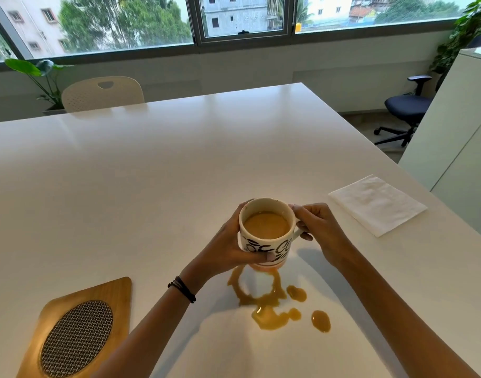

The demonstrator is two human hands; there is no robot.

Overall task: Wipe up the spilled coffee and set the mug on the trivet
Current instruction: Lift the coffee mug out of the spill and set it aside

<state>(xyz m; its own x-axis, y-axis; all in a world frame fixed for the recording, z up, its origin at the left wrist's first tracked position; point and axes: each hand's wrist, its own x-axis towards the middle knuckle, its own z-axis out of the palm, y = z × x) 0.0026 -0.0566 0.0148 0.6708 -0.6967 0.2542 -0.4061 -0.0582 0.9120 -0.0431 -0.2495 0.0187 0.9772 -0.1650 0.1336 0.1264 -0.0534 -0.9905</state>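
The left hand (228, 246) wraps the full mug (265, 230), the right hand (317, 227) grips its handle (297, 237) — two hands, likely so no more spills.

Mug (266, 236) in both hands (228, 246), above spilled coffee (272, 306)

The trivet (78, 326) runs off the bottom edge (mug handle (298, 233) mostly hidden).

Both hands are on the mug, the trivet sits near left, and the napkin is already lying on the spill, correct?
Not quite. In the head view the napkin lies flat off to the right, apart from the spill, which is uncovered. The rest holds: left hand and right hand hold the mug, trivet near left.
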